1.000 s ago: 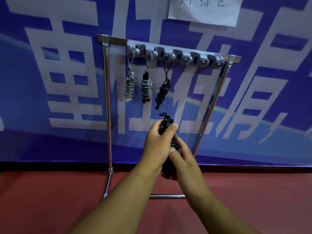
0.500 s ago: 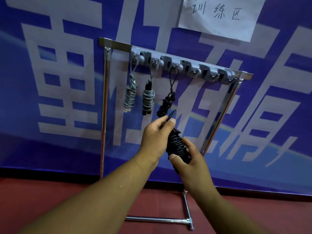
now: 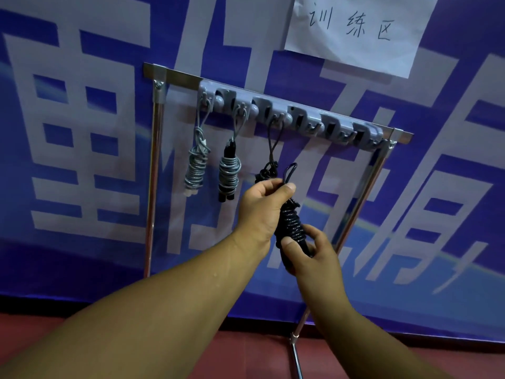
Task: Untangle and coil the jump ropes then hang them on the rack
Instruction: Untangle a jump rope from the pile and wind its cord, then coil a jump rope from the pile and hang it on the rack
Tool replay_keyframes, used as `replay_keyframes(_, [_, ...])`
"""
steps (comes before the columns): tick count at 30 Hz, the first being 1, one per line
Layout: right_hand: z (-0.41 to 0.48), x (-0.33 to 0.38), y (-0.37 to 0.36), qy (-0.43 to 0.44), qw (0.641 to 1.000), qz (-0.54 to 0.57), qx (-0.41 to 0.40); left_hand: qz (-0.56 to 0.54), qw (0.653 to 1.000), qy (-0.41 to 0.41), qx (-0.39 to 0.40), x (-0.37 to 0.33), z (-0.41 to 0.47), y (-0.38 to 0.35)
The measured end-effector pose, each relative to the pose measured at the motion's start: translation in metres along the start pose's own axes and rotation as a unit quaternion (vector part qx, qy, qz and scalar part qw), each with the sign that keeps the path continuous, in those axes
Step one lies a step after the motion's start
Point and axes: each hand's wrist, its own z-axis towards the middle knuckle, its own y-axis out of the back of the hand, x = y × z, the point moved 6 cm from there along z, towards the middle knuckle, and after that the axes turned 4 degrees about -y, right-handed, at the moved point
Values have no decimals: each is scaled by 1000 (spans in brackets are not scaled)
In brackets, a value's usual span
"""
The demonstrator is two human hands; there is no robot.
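A coiled black jump rope is held between both hands in front of the rack. My left hand pinches its upper end, where a small loop sticks up. My right hand grips the lower end around the handles. The metal rack carries a grey hook strip. Three coiled ropes hang from its left hooks: a grey one, a grey one with black handles, and a black one partly hidden behind my left hand.
Several hooks on the right part of the strip carry nothing. A blue banner with large white characters fills the wall behind, with a handwritten paper sign above. The rack's right leg slants down to the red floor.
Both hands have risen with the black coil toward the hook strip, and the view has moved closer to the rack. The loop at the coil's top now sticks up above my left thumb.
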Motion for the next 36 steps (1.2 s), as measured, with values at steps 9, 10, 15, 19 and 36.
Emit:
replay_keyframes(9, [61,41,11,52,998,38,-13,43,995,-81,33,-32,48,-60])
replay_keyframes(10, [65,45,12,56,998,36,-12,51,994,-94,35,-34,52,-64])
replay_keyframes(15, [82,57,14,47,998,36,-5,126,981,-145,17,-43,63,-76])
replay_keyframes(19, [84,51,5,-9,998,65,18,179,971,-159,18,-44,69,-77])
replay_keyframes(36, [51,24,-8,-156,980,112,55,293,943,-129,85,-7,46,-44])
